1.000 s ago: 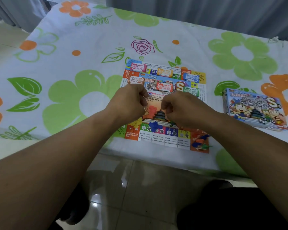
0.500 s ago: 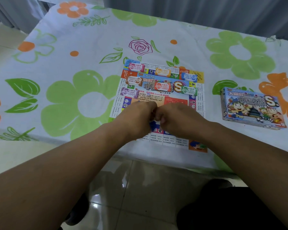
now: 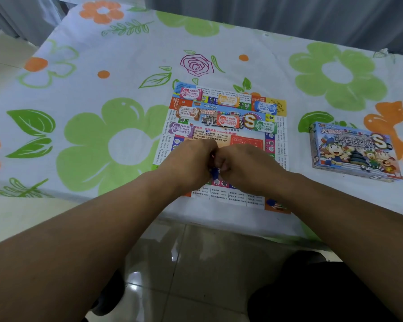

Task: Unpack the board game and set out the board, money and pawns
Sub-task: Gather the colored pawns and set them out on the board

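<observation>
Nearest me, on the near right corner of the board (image 3: 221,198), a blue pawn (image 3: 271,202) lies with a couple of other small pieces I can't make out, so that corner looks like the place for pawns. Just beyond, over the near middle of the board, my left hand (image 3: 191,159) and right hand (image 3: 247,163) are both curled tight, knuckles touching, fingertips turned in toward each other. Between them they pinch something small: a blue piece (image 3: 214,174) shows below the knuckles and a red fleck above, and I can't tell whether it is one pawn, several, or a wrapper round them. It sits at the seam of the two hands, so neither has to reach for it. What matters is that the pawn corner lies toward me and to the right of this spot, on my right hand's side, so I judge the right hand the one to carry the piece there. Level with my hands, well off the board's right edge, the game box (image 3: 354,151) rests on the flowered counter (image 3: 102,147). Farthest out, the money stacks (image 3: 228,120) are spread across the far half of the board, apart from one another, so the money looks done.
</observation>
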`<action>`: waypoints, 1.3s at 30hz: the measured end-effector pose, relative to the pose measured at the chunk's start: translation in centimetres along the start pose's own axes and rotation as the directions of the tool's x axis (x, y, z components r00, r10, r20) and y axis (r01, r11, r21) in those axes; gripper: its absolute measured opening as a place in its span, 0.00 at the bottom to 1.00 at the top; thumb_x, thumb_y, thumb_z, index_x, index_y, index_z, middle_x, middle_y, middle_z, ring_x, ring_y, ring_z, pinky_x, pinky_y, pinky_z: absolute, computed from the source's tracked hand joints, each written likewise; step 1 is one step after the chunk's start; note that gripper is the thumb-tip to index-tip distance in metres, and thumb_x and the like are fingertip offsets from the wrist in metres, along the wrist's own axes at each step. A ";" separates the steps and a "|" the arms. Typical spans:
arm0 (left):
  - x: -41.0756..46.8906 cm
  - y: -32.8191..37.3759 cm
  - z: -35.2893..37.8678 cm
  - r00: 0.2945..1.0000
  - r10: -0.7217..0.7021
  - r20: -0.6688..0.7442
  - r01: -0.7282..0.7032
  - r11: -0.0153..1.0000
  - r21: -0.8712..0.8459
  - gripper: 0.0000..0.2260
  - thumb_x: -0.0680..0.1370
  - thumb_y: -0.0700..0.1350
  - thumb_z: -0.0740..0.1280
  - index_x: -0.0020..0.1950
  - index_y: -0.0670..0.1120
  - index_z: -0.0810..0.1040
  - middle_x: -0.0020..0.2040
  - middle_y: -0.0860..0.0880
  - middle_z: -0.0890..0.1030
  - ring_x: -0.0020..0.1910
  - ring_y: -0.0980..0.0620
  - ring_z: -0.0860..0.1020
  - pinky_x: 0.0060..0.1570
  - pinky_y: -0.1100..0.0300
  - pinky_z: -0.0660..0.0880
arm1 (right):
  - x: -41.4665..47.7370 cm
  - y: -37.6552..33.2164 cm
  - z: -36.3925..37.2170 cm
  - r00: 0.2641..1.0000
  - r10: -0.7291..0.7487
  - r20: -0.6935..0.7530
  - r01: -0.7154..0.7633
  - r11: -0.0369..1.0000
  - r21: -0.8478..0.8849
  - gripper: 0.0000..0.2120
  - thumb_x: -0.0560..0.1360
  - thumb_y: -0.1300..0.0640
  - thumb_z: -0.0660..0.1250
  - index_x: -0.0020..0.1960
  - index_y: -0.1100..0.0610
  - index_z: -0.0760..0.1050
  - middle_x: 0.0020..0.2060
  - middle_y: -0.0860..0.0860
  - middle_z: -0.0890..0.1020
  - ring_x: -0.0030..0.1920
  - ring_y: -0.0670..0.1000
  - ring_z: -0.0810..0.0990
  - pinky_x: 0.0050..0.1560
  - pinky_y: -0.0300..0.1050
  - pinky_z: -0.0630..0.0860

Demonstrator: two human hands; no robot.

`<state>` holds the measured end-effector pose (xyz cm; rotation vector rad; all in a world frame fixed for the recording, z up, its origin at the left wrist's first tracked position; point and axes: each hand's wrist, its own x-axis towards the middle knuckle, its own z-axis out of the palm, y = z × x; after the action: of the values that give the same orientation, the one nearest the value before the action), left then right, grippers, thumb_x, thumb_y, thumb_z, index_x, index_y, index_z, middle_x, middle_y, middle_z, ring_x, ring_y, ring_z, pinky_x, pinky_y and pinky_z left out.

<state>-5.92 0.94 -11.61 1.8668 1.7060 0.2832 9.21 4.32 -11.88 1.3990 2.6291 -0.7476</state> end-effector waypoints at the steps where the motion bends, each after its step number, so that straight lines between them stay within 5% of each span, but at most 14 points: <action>1: 0.0 0.0 0.0 1.000 -0.002 0.003 0.002 1.000 -0.003 0.13 0.73 0.38 0.73 0.55 0.48 0.78 0.49 0.50 0.81 0.45 0.51 0.77 0.44 0.58 0.74 | 0.0 0.0 -0.1 1.000 0.001 0.002 -0.001 1.000 0.002 0.08 0.74 0.62 0.69 0.51 0.53 0.79 0.43 0.51 0.82 0.43 0.54 0.81 0.45 0.54 0.81; 7: 0.3 -0.5 -1.4 0.998 -0.045 -0.038 0.043 0.997 -0.059 0.16 0.71 0.36 0.73 0.57 0.48 0.78 0.46 0.52 0.83 0.44 0.53 0.80 0.48 0.56 0.79 | 0.0 0.1 -1.7 0.998 0.034 -0.053 -0.032 0.999 0.024 0.07 0.75 0.61 0.68 0.49 0.51 0.80 0.45 0.49 0.81 0.45 0.52 0.80 0.47 0.53 0.80; 14: -1.1 -3.4 -4.2 0.977 -0.201 -0.074 0.190 0.973 -0.130 0.14 0.69 0.33 0.70 0.49 0.49 0.80 0.41 0.55 0.84 0.41 0.56 0.81 0.39 0.63 0.76 | 0.4 -1.9 -1.1 0.999 -0.045 -0.028 0.047 0.996 0.071 0.07 0.77 0.58 0.67 0.54 0.54 0.79 0.45 0.48 0.80 0.46 0.52 0.79 0.46 0.48 0.77; 18: -2.0 -4.0 -3.5 0.983 -0.184 -0.019 0.183 0.982 -0.053 0.14 0.69 0.35 0.71 0.49 0.50 0.80 0.43 0.55 0.83 0.42 0.54 0.80 0.37 0.64 0.74 | 0.8 -3.3 -0.2 0.996 -0.088 0.005 0.088 0.995 0.036 0.09 0.76 0.55 0.68 0.56 0.55 0.77 0.48 0.51 0.80 0.48 0.54 0.79 0.48 0.51 0.78; 25: -2.4 -4.2 -2.0 0.993 -0.116 -0.015 0.116 0.993 0.023 0.14 0.71 0.38 0.70 0.55 0.48 0.79 0.49 0.51 0.84 0.47 0.48 0.80 0.47 0.55 0.77 | 1.6 -4.1 0.6 0.996 -0.090 -0.003 0.090 0.996 -0.014 0.06 0.76 0.59 0.68 0.52 0.56 0.74 0.45 0.52 0.78 0.45 0.55 0.78 0.43 0.49 0.76; 39: -1.8 -4.0 -1.4 0.979 -0.171 -0.114 0.163 0.984 -0.075 0.09 0.72 0.38 0.68 0.51 0.47 0.79 0.47 0.49 0.84 0.46 0.48 0.81 0.48 0.52 0.79 | 2.2 -4.4 1.1 0.996 -0.089 -0.008 0.089 0.996 -0.008 0.04 0.76 0.62 0.66 0.51 0.58 0.76 0.42 0.52 0.79 0.43 0.55 0.79 0.41 0.49 0.77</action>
<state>-10.26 -0.38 -12.29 1.6764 1.8987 0.3852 4.26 3.48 -11.80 1.2934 2.7126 -0.7417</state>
